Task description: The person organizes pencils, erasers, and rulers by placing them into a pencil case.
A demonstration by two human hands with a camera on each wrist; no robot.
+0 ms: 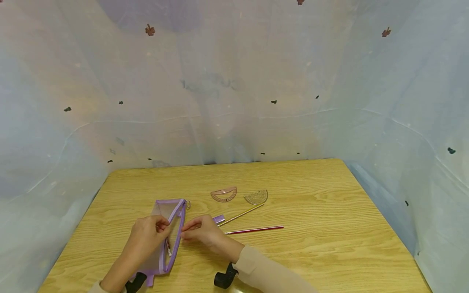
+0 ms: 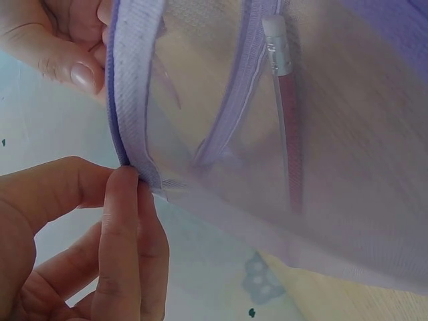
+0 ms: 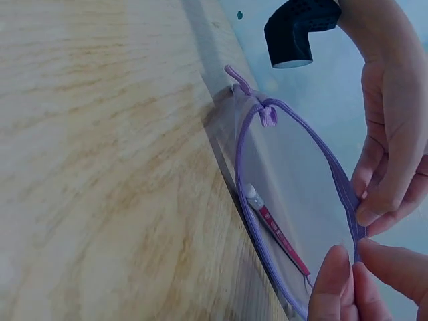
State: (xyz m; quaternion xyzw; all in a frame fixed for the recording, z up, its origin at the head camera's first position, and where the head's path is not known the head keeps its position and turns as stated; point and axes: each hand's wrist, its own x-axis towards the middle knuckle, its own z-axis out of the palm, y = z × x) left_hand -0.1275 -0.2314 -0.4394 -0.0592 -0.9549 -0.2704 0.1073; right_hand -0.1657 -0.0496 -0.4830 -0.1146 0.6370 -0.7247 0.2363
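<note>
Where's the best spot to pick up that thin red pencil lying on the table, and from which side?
I'd pinch the red pencil along its right half, coming from above. It's thin and lies flat, its left end is close to the right hand, and the gold stick angles away, leaving finger room.

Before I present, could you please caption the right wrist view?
Left hand and right hand hold an open purple pouch, red pencil inside.
</note>
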